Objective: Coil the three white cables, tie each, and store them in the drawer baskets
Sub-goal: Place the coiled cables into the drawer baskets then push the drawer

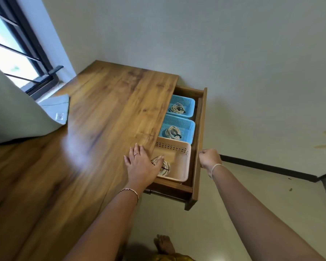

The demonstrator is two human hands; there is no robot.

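The wooden drawer [199, 140] stands pulled out from the desk's right side. It holds two blue baskets [188, 102] [186, 125] and a beige basket [179, 157]. A coiled, tied white cable lies in each: the far coil [177, 108], the middle coil [172, 132], and the near coil [165, 167]. My left hand [142, 164] lies flat with spread fingers over the desk edge, its fingertips reaching onto the near coil. My right hand [209, 159] grips the drawer's front panel from outside, fingers curled round its top edge.
The wooden desk top [94, 129] stretches to the left, with a rolled grey mat [13, 113] at its far left by the window [13, 53]. A wall stands behind the drawer. My bare foot [164, 245] is on the pale floor below.
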